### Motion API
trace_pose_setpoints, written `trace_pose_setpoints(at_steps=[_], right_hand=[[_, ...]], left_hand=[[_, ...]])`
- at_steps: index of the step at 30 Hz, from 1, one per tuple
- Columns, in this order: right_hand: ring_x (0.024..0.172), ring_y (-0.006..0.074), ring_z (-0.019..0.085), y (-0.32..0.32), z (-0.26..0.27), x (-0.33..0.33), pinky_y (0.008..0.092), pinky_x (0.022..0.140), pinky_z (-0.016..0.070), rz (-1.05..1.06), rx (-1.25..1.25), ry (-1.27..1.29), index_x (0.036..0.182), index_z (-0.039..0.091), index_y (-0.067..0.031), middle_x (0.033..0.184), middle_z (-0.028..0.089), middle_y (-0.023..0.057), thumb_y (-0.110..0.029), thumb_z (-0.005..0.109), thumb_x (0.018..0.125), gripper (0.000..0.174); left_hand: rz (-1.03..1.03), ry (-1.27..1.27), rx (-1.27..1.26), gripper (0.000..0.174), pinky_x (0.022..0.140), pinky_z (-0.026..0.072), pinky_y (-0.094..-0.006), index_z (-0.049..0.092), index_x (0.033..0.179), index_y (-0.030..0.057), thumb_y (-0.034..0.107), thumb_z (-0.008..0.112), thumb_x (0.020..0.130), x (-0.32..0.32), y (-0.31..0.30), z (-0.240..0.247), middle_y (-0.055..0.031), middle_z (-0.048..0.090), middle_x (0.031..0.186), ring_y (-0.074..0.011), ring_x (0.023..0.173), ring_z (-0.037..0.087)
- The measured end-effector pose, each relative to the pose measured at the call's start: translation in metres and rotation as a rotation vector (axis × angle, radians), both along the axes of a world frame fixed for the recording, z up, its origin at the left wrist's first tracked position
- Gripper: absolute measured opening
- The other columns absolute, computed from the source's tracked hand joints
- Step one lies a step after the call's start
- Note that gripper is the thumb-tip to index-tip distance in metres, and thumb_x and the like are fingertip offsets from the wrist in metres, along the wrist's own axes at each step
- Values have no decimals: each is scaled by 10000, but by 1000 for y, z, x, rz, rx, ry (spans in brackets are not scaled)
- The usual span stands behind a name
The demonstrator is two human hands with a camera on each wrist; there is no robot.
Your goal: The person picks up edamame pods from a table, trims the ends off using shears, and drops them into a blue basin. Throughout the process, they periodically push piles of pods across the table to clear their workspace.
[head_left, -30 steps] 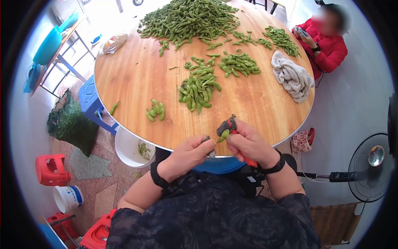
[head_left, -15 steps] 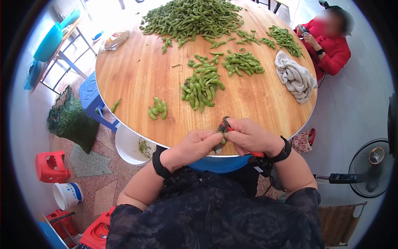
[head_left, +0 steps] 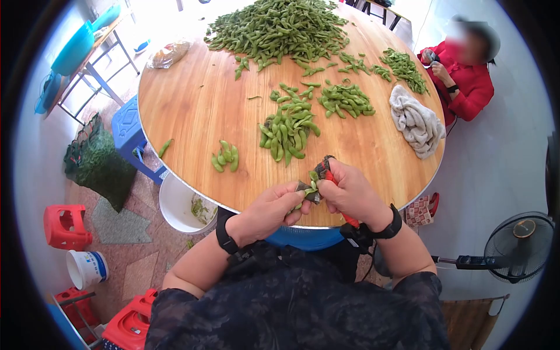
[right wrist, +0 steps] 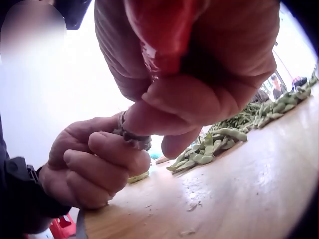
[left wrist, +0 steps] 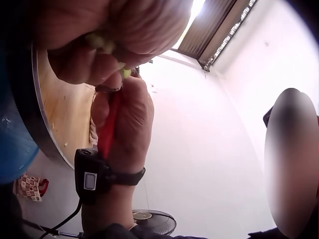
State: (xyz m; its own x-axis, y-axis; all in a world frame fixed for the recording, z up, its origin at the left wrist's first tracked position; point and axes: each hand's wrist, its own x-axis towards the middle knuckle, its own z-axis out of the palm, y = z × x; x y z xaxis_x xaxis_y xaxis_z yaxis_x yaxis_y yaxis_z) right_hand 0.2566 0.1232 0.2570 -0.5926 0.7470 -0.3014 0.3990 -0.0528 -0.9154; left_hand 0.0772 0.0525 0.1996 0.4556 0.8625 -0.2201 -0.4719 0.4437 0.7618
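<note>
Both hands meet at the near edge of the round wooden table. My left hand pinches green soybean pods, with a dark wrap at its thumb tip. My right hand curls around a red-handled tool, whose working end is hidden by the fingers. Dark wrapping also covers a fingertip of the right hand, close against the pods. In the right wrist view the left hand is curled, fingertips right at the right hand's fingers. Just beyond lies a small heap of pods.
A large pod pile covers the far side, with smaller heaps nearer. A grey cloth lies at the right edge. Below left stand a white bucket and a blue stool. A person in red sits at right; a fan stands behind.
The hands were apart a second ago, then came together, and now part slightly with pods showing between them. The left hand now pinches pods.
</note>
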Motion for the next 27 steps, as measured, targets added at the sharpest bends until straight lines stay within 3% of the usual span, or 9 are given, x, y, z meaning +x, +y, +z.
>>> trace_pose_setpoints(at_steps=[2, 4, 8, 10, 13, 23, 25, 26, 27], right_hand=[[475, 76, 526, -1, -5, 0, 228, 433, 417, -35, 97, -22, 866, 525, -30, 650, 563, 12, -85, 521, 858, 56], [475, 97, 538, -2, -11, 0, 261, 441, 431, 74, 567, -158, 843, 503, -22, 592, 545, 29, -91, 548, 847, 83], [484, 160, 556, -13, 7, -7, 316, 457, 434, 120, 766, -196, 837, 491, -14, 549, 521, 69, -96, 574, 834, 116], [603, 410, 577, -16, 13, -9, 446, 523, 452, 157, 724, -225, 828, 439, -11, 608, 539, 212, -138, 593, 813, 200], [602, 414, 577, -13, 8, -8, 454, 520, 450, 102, 479, -99, 835, 437, -11, 605, 534, 210, -127, 585, 817, 189], [635, 435, 564, -2, 12, -20, 491, 555, 438, 53, 731, -268, 849, 440, -9, 626, 531, 242, -103, 545, 825, 144], [510, 282, 577, 10, 5, -21, 393, 481, 418, 52, 713, -248, 837, 462, -16, 583, 514, 156, -125, 539, 854, 134], [510, 282, 577, 12, 7, -28, 393, 481, 418, 54, 714, -244, 837, 462, -16, 583, 514, 156, -125, 539, 854, 134], [600, 366, 570, 11, 9, -40, 450, 537, 426, 66, 664, -235, 848, 456, -5, 634, 533, 209, -137, 533, 851, 153]], left_hand=[[-7, 1, 26, 197, 555, 351, -199, 511, 972, 64, 246, 441, 1001, -1, -1, 0, -3, 504, 827, -56, 610, 401], [5, 10, -50, 203, 546, 343, -200, 516, 951, 69, 254, 449, 1001, 0, 1, 7, 5, 496, 798, -57, 603, 397], [-24, 48, -47, 237, 467, 269, -190, 517, 849, 97, 291, 498, 984, 0, 4, 5, 47, 431, 679, -37, 531, 345], [-41, -1, -83, 236, 463, 265, -190, 517, 838, 99, 287, 511, 979, -3, 6, 6, 47, 428, 666, -40, 520, 341], [-31, -100, -160, 218, 461, 264, -193, 515, 825, 100, 262, 527, 969, -4, 5, 5, 42, 430, 656, -46, 510, 342], [3, -164, -172, 115, 485, 289, -206, 502, 911, 68, 144, 432, 962, -18, -14, 16, 10, 458, 731, -62, 543, 373], [-52, -111, -193, 131, 490, 287, -198, 499, 900, 68, 152, 425, 968, -30, -29, 16, 15, 447, 726, -57, 548, 366], [-114, -57, -220, 147, 494, 284, -191, 496, 889, 68, 160, 418, 975, -34, -38, 15, 21, 435, 721, -52, 554, 358], [-115, -52, -224, 147, 494, 284, -191, 496, 889, 68, 160, 418, 975, -37, -44, 9, 21, 435, 721, -52, 554, 358]])
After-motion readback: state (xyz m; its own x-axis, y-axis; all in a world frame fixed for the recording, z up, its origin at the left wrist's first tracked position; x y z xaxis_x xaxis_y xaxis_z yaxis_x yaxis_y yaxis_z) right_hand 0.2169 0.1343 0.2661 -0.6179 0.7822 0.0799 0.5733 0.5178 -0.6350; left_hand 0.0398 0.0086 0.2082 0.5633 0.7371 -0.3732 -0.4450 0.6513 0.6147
